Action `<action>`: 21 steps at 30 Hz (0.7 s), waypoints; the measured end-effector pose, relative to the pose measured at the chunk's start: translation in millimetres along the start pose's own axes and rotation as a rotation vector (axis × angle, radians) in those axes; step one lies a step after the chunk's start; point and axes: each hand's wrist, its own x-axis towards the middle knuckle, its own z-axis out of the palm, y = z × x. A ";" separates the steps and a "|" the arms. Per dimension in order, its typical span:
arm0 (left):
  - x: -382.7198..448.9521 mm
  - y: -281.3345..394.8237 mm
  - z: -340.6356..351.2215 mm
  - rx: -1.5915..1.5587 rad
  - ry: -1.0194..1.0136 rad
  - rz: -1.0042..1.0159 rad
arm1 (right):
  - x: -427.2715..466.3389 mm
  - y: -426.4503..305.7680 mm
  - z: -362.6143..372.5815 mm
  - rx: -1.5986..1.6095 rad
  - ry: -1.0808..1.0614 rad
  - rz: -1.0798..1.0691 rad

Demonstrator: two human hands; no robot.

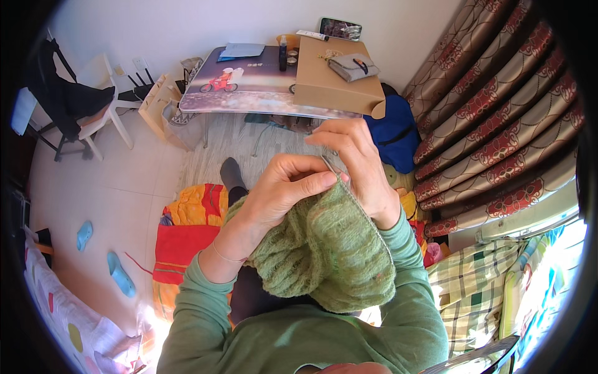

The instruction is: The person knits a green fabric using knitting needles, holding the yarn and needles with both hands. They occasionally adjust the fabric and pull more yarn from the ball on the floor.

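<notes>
A piece of green fuzzy knitting (322, 248) hangs in folds over my lap. Along its right edge runs a thin knitting needle (369, 217) carrying a row of stitches. My left hand (289, 187) pinches the top corner of the knitting, thumb on the near side, by the needle's tip. Just right of that tip is my right hand (359, 159), its upper fingers raised and bent. The needle crosses in front of its palm. Its thumb is mostly hidden, so what it grips is unclear.
Ahead stands a low printed table (261, 98) bearing a cardboard box (336, 93), a grey wallet (352, 68), a propped phone (341, 29) and a dark spray bottle (282, 53). Patterned curtains (495, 117) hang right. A white chair (105, 93) and blue clogs (121, 273) are left.
</notes>
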 end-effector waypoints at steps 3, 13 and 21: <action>0.5 -1.9 -1.0 0.031 -0.014 0.043 | -1.0 6.7 4.6 0.088 -0.068 0.003; 1.2 0.1 1.6 -0.024 -0.029 0.003 | -9.5 4.2 -1.0 -0.146 0.130 -0.022; 2.4 -5.1 1.3 -0.033 -0.013 -0.011 | -5.7 -10.4 -5.6 -0.231 0.201 -0.067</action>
